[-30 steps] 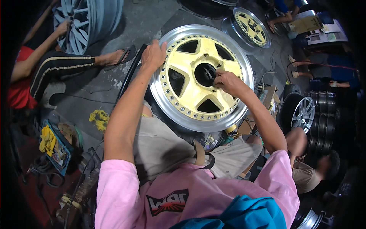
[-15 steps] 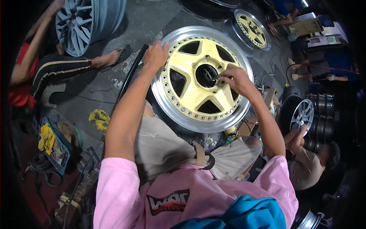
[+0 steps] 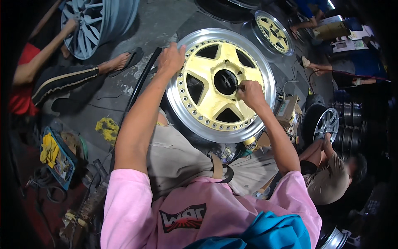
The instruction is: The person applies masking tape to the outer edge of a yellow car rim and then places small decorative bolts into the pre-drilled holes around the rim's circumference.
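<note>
In front of me lies a large wheel rim (image 3: 199, 83) with a pale yellow five-spoke face, small bolts round it and a polished silver lip. My left hand (image 3: 171, 60) grips the lip at its upper left, fingers curled over the edge. Beside the round centre hole, my right hand (image 3: 252, 95) is closed in a pinch against the yellow face. Whatever is in those fingers is too small and hidden to make out. A black hose or bar (image 3: 143, 81) runs past my left forearm.
A smaller yellow-faced wheel (image 3: 273, 32) lies beyond mine. At the left, a co-worker in red handles a grey wheel (image 3: 83, 27); a blue basket (image 3: 62, 159) and a yellow cloth (image 3: 107, 129) are nearer. Cardboard boxes (image 3: 289, 111) and another worker's silver wheel (image 3: 326, 124) are at the right.
My right hand has shifted slightly downward at the centre hole, its fingers drawn tighter. My left hand stays on the lip. The co-worker's arm at the left now reaches onto the grey wheel's spokes.
</note>
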A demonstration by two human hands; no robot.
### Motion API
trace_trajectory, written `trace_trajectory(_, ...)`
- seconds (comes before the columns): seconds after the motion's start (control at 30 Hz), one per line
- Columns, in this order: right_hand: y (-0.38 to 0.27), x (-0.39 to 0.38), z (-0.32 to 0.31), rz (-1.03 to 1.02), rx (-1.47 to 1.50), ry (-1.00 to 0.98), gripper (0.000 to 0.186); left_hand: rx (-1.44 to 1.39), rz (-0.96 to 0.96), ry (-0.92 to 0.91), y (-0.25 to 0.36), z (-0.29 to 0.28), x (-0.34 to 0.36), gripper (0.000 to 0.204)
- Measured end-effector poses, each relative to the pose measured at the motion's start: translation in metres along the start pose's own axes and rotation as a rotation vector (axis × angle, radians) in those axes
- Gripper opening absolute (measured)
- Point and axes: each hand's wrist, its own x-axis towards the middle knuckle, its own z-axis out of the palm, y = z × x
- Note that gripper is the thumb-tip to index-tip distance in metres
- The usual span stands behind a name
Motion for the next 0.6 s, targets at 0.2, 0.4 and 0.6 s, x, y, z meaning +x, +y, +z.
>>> trace_trajectory(0.2, 0.007, 0.013, -0.018, 0.022, 0.115, -0.032, 0.018, -0.013, 0.005, 0.002, 0.001, 0.000, -0.001, 0.053)
trace_trajectory(0.4, -0.012, 0.007, -0.006, 0.042, -0.042, -0.095, 0.018, -0.025, 0.010, 0.018, 0.000, -0.001, -0.002, 0.053)
trace_trajectory(0.6, -0.009, 0.022, -0.001, 0.210, 0.022, -0.094, 0.025, -0.042, -0.015, -0.019, 0.005, -0.006, -0.004, 0.053)
